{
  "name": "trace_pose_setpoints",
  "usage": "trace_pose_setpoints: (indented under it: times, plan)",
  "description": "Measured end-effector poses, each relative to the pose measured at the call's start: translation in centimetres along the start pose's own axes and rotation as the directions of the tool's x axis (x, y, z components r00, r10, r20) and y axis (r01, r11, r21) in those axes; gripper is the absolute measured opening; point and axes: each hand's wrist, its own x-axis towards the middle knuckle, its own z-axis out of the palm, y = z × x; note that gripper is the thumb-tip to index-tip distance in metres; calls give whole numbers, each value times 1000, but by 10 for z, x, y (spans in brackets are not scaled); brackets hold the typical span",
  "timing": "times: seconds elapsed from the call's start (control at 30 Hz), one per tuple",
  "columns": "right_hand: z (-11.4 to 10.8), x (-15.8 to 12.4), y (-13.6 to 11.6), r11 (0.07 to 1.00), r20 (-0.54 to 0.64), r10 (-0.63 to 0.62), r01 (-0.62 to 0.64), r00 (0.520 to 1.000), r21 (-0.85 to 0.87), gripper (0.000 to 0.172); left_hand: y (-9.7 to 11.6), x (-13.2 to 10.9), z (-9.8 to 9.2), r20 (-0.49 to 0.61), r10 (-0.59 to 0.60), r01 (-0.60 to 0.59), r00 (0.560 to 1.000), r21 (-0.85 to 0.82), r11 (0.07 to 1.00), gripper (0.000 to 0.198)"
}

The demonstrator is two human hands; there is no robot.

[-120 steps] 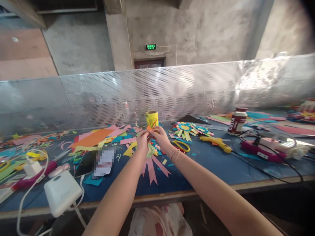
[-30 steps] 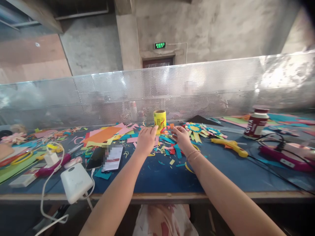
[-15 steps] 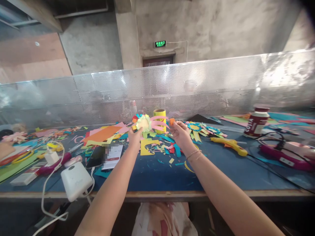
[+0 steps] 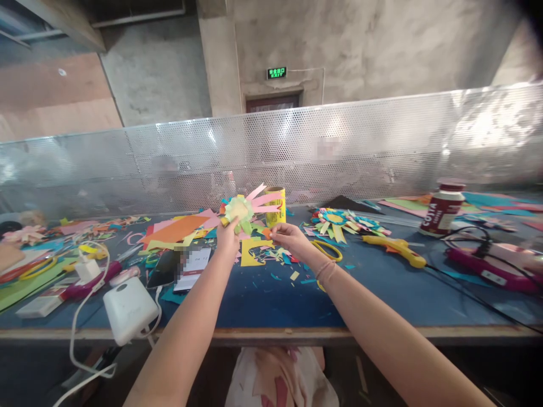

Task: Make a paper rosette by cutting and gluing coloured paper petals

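Observation:
My left hand (image 4: 228,237) is closed on a paper rosette (image 4: 238,209) with a pale yellow middle, light green frills and pink ribbon tails (image 4: 269,200) that point right. Between the fingertips of my right hand (image 4: 291,238) is a small orange paper piece (image 4: 267,232), held just right of and below the rosette, apart from it. Behind the tails stands a yellow tube (image 4: 276,215). Under the hands lie a yellow paper sheet (image 4: 251,255) and many small scraps. Yellow-handled scissors (image 4: 327,250) lie by my right wrist, partly hidden by it.
Finished-looking rosettes (image 4: 333,219) lie right of centre. Farther right are a yellow glue gun (image 4: 396,250), a Costa bottle (image 4: 442,209) and a purple power strip (image 4: 487,271). On the left are a phone (image 4: 194,270), a white charger (image 4: 129,311) with cables, and orange paper (image 4: 180,230). A perforated metal screen (image 4: 360,152) stands behind.
The rosette has moved slightly left and turned, so its pink tails tilt upward. My right hand has come left and down with the orange piece, uncovering the scissors.

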Motion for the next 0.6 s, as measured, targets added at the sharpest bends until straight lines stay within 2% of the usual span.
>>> trace_pose_setpoints:
  times: [0.17,0.3,0.43,0.6]
  plan:
    - [-2,6,10,998,-157,32,-40,987,-48,37,6,-10,9,61,-108,114,992,-97,989,32]
    - [-2,8,13,1000,-199,-9,5,980,-16,39,6,-21,18,112,-211,222,971,-94,971,26]
    - [-1,9,12,999,-208,-41,43,977,7,39,4,-29,21,198,-225,236,954,-35,971,29]
    - [0,9,12,997,-185,-18,31,983,71,35,-1,-31,20,264,-214,213,940,34,977,35]
